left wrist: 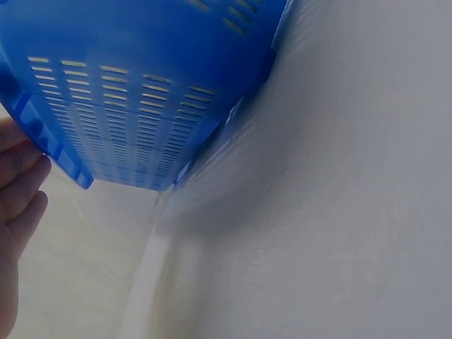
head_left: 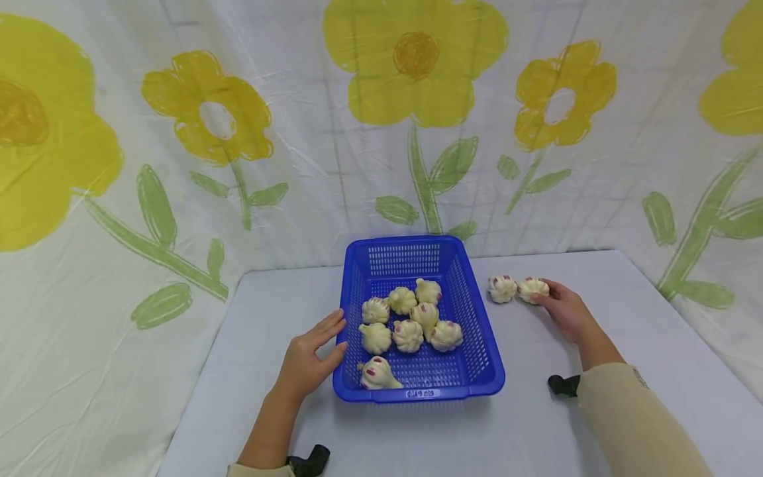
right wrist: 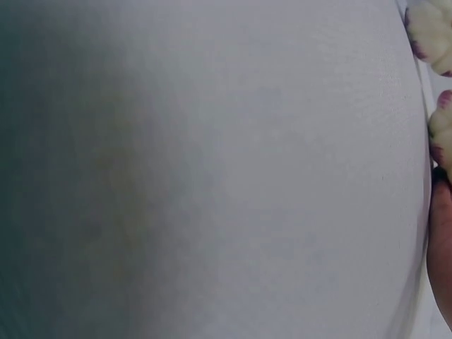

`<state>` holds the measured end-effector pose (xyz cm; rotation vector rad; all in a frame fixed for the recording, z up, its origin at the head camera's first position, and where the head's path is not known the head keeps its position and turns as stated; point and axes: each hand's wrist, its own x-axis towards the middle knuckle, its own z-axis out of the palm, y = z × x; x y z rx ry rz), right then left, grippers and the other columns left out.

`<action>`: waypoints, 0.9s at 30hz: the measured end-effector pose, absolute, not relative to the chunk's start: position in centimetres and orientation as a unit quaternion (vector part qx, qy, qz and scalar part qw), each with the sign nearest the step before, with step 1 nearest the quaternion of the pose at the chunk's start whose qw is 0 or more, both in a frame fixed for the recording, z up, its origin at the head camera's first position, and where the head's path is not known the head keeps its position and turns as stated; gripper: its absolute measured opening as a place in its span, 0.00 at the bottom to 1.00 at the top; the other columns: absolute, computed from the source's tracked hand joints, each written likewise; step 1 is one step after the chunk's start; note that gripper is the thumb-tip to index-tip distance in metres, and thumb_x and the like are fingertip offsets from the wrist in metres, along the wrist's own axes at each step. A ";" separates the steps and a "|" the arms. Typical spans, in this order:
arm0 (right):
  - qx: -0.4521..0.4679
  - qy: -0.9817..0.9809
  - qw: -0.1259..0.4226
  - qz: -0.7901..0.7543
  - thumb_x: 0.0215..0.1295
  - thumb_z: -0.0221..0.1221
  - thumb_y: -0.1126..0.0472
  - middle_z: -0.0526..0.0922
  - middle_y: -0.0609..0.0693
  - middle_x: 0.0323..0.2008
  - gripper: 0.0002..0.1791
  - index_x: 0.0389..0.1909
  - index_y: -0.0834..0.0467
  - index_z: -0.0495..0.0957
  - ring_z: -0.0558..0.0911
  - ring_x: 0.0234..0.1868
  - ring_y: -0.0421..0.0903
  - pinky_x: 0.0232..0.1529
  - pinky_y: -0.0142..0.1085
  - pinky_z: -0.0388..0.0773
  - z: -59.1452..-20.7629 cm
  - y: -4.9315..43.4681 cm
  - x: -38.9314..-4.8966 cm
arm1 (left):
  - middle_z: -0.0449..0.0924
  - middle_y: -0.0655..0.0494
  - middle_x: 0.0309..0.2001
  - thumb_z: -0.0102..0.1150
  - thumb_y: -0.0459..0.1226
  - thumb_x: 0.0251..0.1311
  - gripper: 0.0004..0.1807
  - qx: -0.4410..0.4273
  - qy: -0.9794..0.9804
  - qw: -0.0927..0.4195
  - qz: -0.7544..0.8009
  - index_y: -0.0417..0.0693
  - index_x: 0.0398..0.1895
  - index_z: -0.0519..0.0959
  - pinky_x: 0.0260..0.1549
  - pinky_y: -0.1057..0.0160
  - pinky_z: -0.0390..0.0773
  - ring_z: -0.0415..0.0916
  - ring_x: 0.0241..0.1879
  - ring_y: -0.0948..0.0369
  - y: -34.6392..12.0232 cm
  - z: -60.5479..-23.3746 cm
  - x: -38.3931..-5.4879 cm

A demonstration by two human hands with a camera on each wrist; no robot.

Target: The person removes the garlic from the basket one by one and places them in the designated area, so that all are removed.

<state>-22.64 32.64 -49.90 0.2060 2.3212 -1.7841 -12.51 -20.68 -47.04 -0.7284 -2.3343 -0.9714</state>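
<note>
Two garlic bulbs [head_left: 503, 289] are lying right of the blue basket [head_left: 369, 396], which is holding eight more. Your right hand [head_left: 566, 313] is pinching the outer bulb [head_left: 532, 289], thumb against fingers; your left hand [head_left: 311, 352], fingers nearly straight, is resting at the basket's left rim, gripping nothing. You're apparently picking up; next likely calls for a steady lift. Right wrist view is cropping bulbs and hand; far fingertips are hiding behind the bulb.

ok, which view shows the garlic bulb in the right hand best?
Head: it shows the garlic bulb in the right hand nearly whole. Right wrist catches only part of it, cut off at the frame's right edge; left wrist doesn't show it.
</note>
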 end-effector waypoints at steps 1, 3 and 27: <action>0.069 0.787 0.104 -0.605 0.70 0.57 0.47 0.47 0.64 0.77 0.48 0.77 0.64 0.42 0.51 0.77 0.58 0.76 0.48 0.55 -49.9 32.6 -22.7 | 0.77 0.49 0.62 0.68 0.34 0.53 0.25 -0.268 -0.859 0.253 -0.356 0.40 0.57 0.80 0.61 0.79 0.64 0.77 0.60 0.50 -20.7 -47.0 -12.5; 0.067 0.787 0.104 -0.605 0.70 0.57 0.47 0.47 0.64 0.77 0.48 0.77 0.64 0.41 0.51 0.77 0.58 0.76 0.47 0.55 -49.8 32.6 -22.7 | 0.78 0.49 0.62 0.68 0.34 0.53 0.25 -0.269 -0.858 0.254 -0.356 0.39 0.57 0.80 0.61 0.79 0.63 0.77 0.60 0.50 -20.7 -47.0 -12.5; 0.133 0.711 0.057 -0.689 0.66 0.60 0.46 0.49 0.53 0.79 0.51 0.79 0.57 0.41 0.60 0.73 0.37 0.75 0.38 0.51 -47.0 33.1 -22.1 | 0.78 0.49 0.61 0.68 0.35 0.54 0.24 -0.270 -0.858 0.251 -0.357 0.39 0.56 0.80 0.61 0.77 0.65 0.77 0.60 0.51 -20.7 -46.9 -12.5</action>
